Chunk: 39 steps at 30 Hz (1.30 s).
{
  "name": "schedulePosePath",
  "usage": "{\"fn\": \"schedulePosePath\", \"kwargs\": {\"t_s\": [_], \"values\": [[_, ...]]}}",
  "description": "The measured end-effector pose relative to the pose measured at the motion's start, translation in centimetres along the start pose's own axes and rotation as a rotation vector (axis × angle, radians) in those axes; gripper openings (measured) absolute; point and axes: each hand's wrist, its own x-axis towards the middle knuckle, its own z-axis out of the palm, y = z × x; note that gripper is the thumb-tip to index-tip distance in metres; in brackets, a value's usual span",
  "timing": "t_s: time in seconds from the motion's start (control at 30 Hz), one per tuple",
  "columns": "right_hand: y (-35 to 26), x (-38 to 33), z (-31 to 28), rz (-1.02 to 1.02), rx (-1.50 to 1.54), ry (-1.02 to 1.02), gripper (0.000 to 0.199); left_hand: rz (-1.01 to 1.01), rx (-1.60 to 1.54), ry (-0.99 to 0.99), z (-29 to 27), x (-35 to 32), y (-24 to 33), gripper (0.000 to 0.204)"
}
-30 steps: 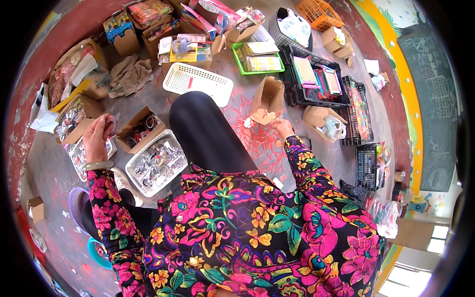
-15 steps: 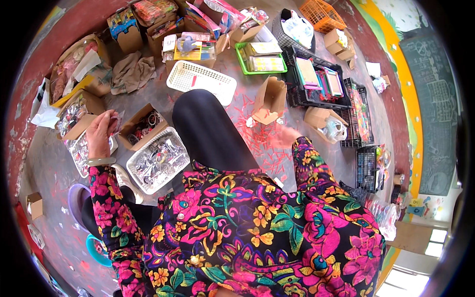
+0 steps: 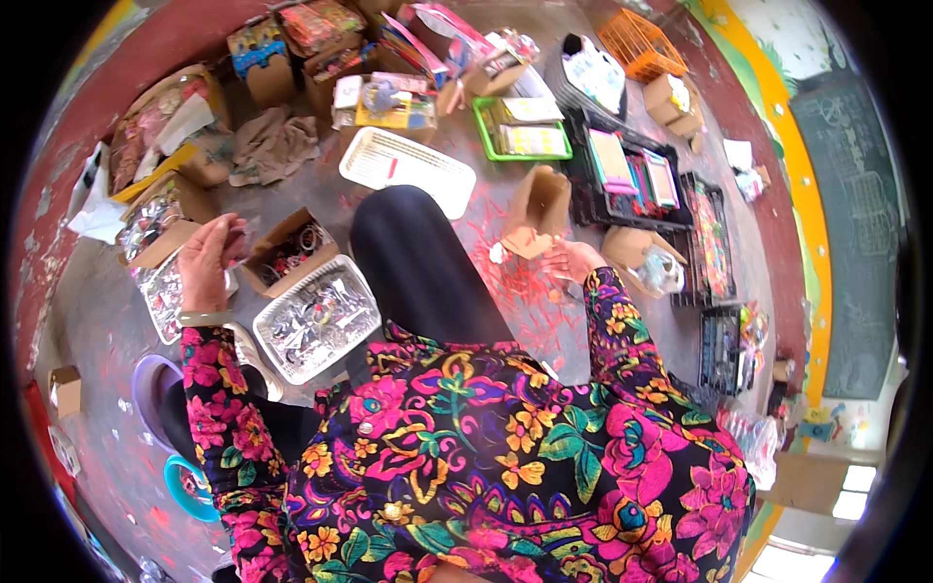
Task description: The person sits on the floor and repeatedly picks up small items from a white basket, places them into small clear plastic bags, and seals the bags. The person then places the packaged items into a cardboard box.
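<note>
My left hand [image 3: 206,264] is raised at the left, its fingers pinched on what looks like a small clear plastic bag [image 3: 237,249]. Below and beside it are an open cardboard box [image 3: 276,282] of dark and red trinkets and a white plastic basket [image 3: 365,335] full of small shiny packets. My right hand [image 3: 575,260] is open, fingers apart, palm partly showing, just below an open cardboard box [image 3: 540,209]. Whether a tiny thing lies in it is too blurred to tell. Red thin pieces [image 3: 515,282] are strewn on the floor around there.
An empty-looking white basket [image 3: 457,202] lies ahead, near a green tray [image 3: 483,136] of packs. Black crates [image 3: 607,216] with stationery stand at the right, beside a box with a plastic bag [image 3: 661,270]. My black-clad leg [image 3: 413,253] stretches forward. A purple basin [image 3: 146,394] is at left.
My right hand was a motion blur and now shows clearly, slightly further right and up, fingers spread. The left hand keeps its pinch. The whole view has shifted a little.
</note>
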Motion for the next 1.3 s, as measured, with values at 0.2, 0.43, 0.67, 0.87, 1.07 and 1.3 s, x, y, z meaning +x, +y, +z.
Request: {"fn": "schedulePosePath", "kwargs": {"t_s": [0.2, 0.43, 0.67, 0.87, 1.07, 1.3], "values": [[-11.3, -1.1, 16.7, -0.501, -0.203, -0.053, 0.018, -0.002, -0.272, -0.059, 2.0, -2.0, 3.3, 0.024], [-17.9, -4.2, 39.6, -0.662, -0.400, -0.603, 0.038, 0.072, -0.495, 0.027, 1.6, -3.8, 5.6, 0.022], [-16.4, -4.2, 48.5, -0.544, -0.332, -0.840, 0.021, 0.118, -0.567, 0.154, -0.2, -4.3, 5.2, 0.022], [-15.4, -2.9, 48.7, -0.613, -0.209, -0.778, 0.011, 0.114, -0.587, 0.144, 0.2, -4.7, 5.8, 0.023], [-15.6, -2.8, 48.2, -0.652, -0.225, -0.767, 0.011, 0.110, -0.497, 0.152, 0.5, -4.2, 4.9, 0.019], [-16.1, -3.1, 47.7, -0.664, -0.228, -0.812, 0.014, 0.047, -0.442, 0.139, 0.5, -4.2, 4.9, 0.019]]}}
